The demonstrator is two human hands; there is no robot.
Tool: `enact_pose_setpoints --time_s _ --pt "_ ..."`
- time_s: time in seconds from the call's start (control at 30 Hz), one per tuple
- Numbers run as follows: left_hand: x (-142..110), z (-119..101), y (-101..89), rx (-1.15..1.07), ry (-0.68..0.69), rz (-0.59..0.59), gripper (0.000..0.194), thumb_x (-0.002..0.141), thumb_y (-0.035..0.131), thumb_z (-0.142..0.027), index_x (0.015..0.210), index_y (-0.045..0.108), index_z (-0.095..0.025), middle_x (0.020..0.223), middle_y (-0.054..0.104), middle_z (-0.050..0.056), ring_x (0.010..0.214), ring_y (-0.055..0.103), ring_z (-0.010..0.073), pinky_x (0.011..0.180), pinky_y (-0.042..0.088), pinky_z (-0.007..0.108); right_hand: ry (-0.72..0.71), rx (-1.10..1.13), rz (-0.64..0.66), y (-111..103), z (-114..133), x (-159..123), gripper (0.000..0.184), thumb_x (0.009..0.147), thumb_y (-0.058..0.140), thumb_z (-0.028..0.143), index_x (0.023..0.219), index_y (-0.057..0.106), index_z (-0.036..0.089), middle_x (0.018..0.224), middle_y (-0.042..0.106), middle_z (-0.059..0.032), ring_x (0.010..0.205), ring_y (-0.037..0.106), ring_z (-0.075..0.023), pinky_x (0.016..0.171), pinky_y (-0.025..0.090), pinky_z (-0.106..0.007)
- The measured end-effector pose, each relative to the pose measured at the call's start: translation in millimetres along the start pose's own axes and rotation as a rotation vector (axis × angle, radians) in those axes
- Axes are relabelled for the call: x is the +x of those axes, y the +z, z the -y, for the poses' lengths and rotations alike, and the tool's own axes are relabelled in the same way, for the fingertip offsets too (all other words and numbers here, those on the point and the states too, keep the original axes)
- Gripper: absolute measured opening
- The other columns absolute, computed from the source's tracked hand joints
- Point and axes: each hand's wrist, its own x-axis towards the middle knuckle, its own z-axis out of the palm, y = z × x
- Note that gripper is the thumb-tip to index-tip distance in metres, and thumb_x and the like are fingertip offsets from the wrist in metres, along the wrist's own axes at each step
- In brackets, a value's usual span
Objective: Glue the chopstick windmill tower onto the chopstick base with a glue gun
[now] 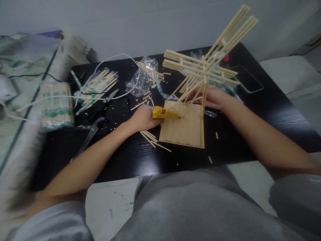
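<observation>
My left hand is closed around a yellow hot glue gun, whose nozzle points right, at the foot of the sticks on a flat base. That base is a panel of wooden sticks laid side by side on the table. From it rises a windmill-like model with leaning stick legs and crossed blades of paired stick bundles. My right hand is closed on the model's legs from behind, below the blades; its fingertips are partly hidden by the sticks.
The black table carries stick offcuts, crumpled clear wrappers, scissors and black-handled pliers. Wrapped chopsticks and a full pack lie left. A white cable crosses there. A phone lies right.
</observation>
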Motion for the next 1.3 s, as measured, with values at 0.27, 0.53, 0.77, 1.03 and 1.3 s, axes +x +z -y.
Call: enact_pose_setpoints --time_s 0.27,0.53,0.77,1.03,1.3 --pt "-0.2 -0.4 0.2 -0.003 0.005 0.001 0.009 0.088 0.072 -0.025 0.084 0.073 -0.017 0.075 0.072 0.001 0.067 0.063 0.0158 0.068 0.045 0.028 0.002 -0.008 -0.036 5.2 2.3 -1.6 0.038 0.112 0.046 0.008 0.087 0.075 0.012 0.079 0.080 -0.0138 0.075 0.078 -0.0204 0.081 0.064 -0.032" --pt "-0.3 0.9 0.9 0.031 0.015 -0.016 0.009 0.087 0.074 -0.026 0.083 0.073 -0.018 0.077 0.073 0.001 0.071 0.066 0.0169 0.069 0.047 0.028 -0.013 -0.006 -0.009 4.5 1.6 -3.2 0.028 0.113 0.051 0.009 0.096 0.074 0.012 0.079 0.080 -0.0117 0.074 0.078 -0.0198 0.086 0.065 -0.033" --pt "-0.4 0.1 -0.1 0.018 0.014 -0.015 0.008 0.087 0.075 -0.026 0.086 0.075 -0.018 0.077 0.073 0.001 0.073 0.068 0.0175 0.070 0.049 0.028 -0.010 -0.023 0.000 5.8 2.9 -3.0 0.024 0.113 0.057 0.015 0.093 0.072 0.014 0.080 0.080 -0.0112 0.075 0.078 -0.0199 0.082 0.065 -0.032" --pt "-0.2 -2.4 -2.1 0.016 0.009 -0.001 0.008 0.087 0.074 -0.025 0.083 0.073 -0.018 0.075 0.071 0.000 0.072 0.067 0.0171 0.070 0.047 0.028 -0.030 0.009 0.019 -0.7 -0.8 -0.9 0.027 0.110 0.053 0.009 0.092 0.072 0.012 0.082 0.080 -0.0124 0.077 0.079 -0.0205 0.085 0.066 -0.034" --pt "-0.3 -0.2 -0.4 0.016 0.014 -0.005 0.009 0.088 0.073 -0.026 0.083 0.073 -0.019 0.077 0.073 0.001 0.071 0.066 0.0168 0.069 0.046 0.028 -0.039 -0.099 -0.052 -5.4 -4.8 3.8 0.013 0.104 0.071 0.026 0.092 0.075 0.022 0.081 0.079 -0.0081 0.084 0.080 -0.0244 0.092 0.067 -0.042"
